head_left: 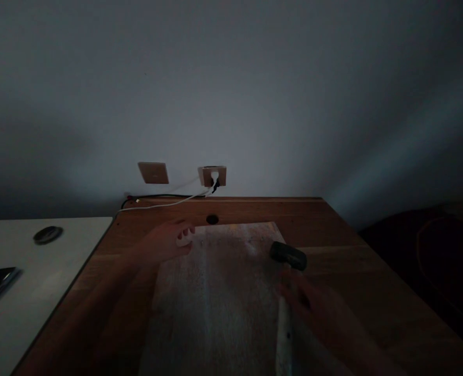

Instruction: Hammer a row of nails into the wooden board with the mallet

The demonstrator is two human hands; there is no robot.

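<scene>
One hammer [288,256] lay over the right part of one pale board [215,297] in the lower centre, its dark head pointing up-frame. The right hand [313,308], blurred, was closed round the pale handle just below the head. The left hand [168,240], at the board's upper left corner, had its fingers pinched on one small white piece [184,239]. Both hands were well apart on the brown table [352,271]. Two wall plates [153,173] sat above centre, with one white cable [164,204] trailing from the right one. At far left one dark disc [48,235] lay on a white table [59,282].
</scene>
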